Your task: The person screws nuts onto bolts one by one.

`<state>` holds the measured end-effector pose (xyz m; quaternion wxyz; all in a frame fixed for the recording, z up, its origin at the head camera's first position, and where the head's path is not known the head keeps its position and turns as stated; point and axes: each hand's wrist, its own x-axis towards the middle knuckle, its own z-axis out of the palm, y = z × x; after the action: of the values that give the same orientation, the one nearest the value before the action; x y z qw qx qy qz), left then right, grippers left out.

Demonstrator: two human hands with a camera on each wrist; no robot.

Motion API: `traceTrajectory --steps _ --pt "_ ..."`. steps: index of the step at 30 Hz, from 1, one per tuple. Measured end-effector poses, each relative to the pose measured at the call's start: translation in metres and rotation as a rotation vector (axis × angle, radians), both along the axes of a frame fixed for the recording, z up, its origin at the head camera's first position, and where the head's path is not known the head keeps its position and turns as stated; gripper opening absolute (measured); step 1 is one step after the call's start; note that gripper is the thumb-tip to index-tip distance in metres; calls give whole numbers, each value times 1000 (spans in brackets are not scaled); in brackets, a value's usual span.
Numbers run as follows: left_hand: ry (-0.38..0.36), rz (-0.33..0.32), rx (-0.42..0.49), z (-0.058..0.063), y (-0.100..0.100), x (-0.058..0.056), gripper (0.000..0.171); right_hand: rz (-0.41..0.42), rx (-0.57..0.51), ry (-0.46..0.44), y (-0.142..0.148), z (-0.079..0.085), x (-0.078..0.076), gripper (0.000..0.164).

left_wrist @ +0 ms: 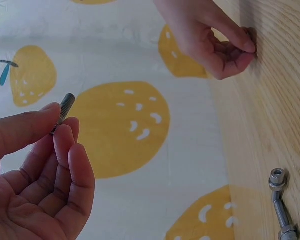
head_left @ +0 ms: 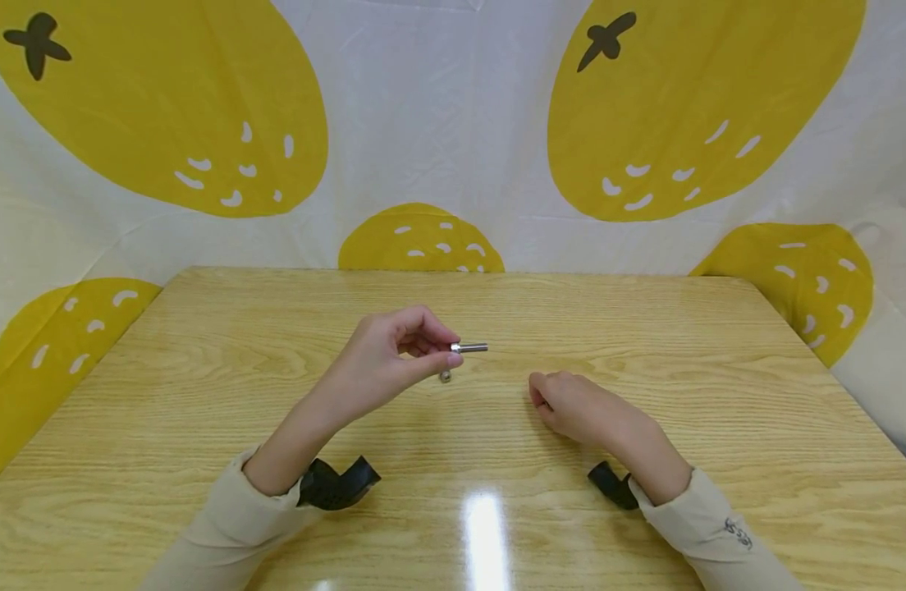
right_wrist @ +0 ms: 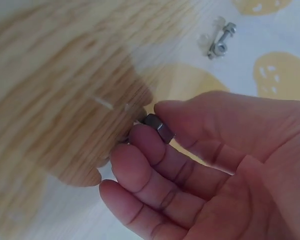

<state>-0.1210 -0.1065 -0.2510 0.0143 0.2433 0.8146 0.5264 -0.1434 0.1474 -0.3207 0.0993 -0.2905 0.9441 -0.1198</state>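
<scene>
My left hand [head_left: 394, 353] pinches a silver bolt [head_left: 473, 348] by its head end between thumb and fingertips, above the table. In the left wrist view its threaded shank [left_wrist: 66, 106] points up and away from the thumb. Low at the tabletop, my right hand [head_left: 582, 406] pinches a small metal nut [right_wrist: 159, 127] between thumb and index finger. The fingers cover part of this nut, and the head view hides it. Under the left hand lies a bolt [head_left: 446, 376], mostly hidden from above.
In the left wrist view, a socket-head bolt [left_wrist: 277, 177] and another bolt with a nut [left_wrist: 287, 231] lie close together on the wooden table [head_left: 202, 394]. A white cloth [head_left: 438, 107] with yellow fruit prints hangs behind the table. Black wrist mounts [head_left: 338, 484] sit under both sleeves.
</scene>
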Motion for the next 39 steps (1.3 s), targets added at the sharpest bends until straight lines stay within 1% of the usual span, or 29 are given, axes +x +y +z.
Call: traceTrajectory --steps 3,6,8,10,14,18,22,25,28,34,39 --pt "4 -3 -1 -1 -1 0 13 -30 7 -32 -1 1 0 7" --pt "3 -4 -3 -1 -1 -1 13 -55 13 -53 -2 3 1 12" --pt "7 -3 -6 -1 -1 0 13 -67 3 -52 -3 5 1 16" --pt "14 -6 -6 -1 -1 0 13 -70 -24 -34 -4 7 1 17" --pt "16 -8 -2 -1 -1 0 12 -67 -154 33 -7 13 2 12" --pt "14 -7 -11 -1 0 0 11 -56 -302 133 -9 19 4 7" --pt "19 -11 -19 -1 2 1 11 -59 -455 200 -12 25 9 9" --pt "24 -14 -26 -2 3 1 10 -85 -582 200 -13 29 13 12" --pt "30 -16 -31 -2 5 2 10 -113 -677 181 -15 34 17 14" --pt "48 -34 -26 -1 7 4 13 -137 -762 149 -20 41 25 19" --pt "52 -45 -15 -2 8 5 13 -106 -826 161 -24 42 29 19"
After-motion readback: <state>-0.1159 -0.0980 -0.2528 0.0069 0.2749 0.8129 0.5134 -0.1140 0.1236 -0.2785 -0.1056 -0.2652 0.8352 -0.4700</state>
